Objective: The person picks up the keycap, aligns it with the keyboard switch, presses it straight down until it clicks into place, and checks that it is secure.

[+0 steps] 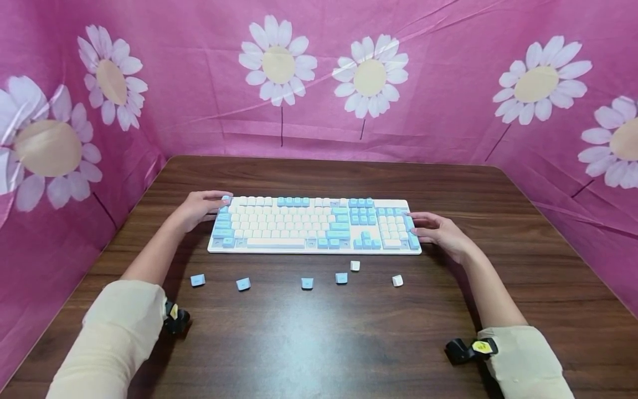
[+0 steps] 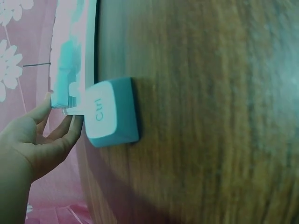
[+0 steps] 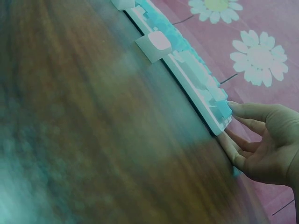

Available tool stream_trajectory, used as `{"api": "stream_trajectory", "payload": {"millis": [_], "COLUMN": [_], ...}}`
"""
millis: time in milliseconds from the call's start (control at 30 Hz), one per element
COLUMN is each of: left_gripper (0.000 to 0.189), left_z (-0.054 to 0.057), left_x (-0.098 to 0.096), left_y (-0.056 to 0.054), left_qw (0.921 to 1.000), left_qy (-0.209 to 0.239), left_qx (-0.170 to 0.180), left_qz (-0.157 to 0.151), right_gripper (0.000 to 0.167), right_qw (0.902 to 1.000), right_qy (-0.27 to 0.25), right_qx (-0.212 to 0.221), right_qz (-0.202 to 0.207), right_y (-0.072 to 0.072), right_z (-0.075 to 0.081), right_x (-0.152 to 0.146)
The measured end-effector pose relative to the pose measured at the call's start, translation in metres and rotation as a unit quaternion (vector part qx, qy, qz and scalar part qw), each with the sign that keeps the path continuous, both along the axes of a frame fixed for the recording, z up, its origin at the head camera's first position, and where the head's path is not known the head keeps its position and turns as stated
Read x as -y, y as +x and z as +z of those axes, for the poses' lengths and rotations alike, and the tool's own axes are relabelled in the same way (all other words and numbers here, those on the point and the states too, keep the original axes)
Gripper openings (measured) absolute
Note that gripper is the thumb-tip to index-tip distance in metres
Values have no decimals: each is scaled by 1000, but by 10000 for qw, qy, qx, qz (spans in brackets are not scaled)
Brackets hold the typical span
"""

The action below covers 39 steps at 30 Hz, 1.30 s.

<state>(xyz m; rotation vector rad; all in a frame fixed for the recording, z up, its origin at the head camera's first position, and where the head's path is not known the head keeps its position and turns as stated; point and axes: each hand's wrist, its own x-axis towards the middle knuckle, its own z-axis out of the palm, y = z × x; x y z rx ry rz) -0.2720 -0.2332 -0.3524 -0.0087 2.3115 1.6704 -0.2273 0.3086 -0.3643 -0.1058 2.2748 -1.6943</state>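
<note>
The left hand (image 1: 196, 209) pinches the left end of the keyboard (image 1: 284, 226) between thumb and fingers; the right hand (image 1: 441, 233) grips the right end likewise. The keyboard stretches between them over the wooden table (image 1: 279, 343). Nearer the person, four blue keycaps (image 1: 307, 284) and two white keycaps (image 1: 355, 266) lie scattered. A pink flowered cloth (image 1: 324, 130) hangs beyond.

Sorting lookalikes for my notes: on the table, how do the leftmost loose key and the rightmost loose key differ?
The leftmost key is blue; the rightmost key is white. From the head view, the leftmost key looks wider than the rightmost key. The leftmost key lies past the left end of the keyboard; the rightmost key, within its width.

Both lie loose on the table, nearer the camera than the keyboard.
</note>
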Motion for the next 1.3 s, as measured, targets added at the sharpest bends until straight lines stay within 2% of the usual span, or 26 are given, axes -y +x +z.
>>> {"api": "stream_trajectory", "payload": {"millis": [433, 733, 933, 1100, 1300], "left_gripper": [44, 42, 43, 43, 38], "left_z": [8, 5, 7, 8, 8], "left_x": [-7, -8, -9, -9, -13], "left_y": [2, 0, 3, 5, 5], "left_qw": [9988, 9985, 9986, 9987, 9971], "left_qy": [46, 41, 10, -103, -503], "left_qx": [237, 156, 138, 126, -2], "left_qz": [434, 524, 514, 484, 578], "right_gripper": [62, 62, 62, 62, 62], "right_qw": [10000, 10000, 10000, 10000, 9999], "right_qy": [-37, -13, -17, -19, 29], "right_qx": [34, -25, -44, -47, -89], "right_qz": [-1, 41, 44, 69, 68], "right_y": [0, 0, 0, 0, 0], "right_z": [1, -1, -2, -2, -4], "right_x": [0, 0, 1, 0, -1]}}
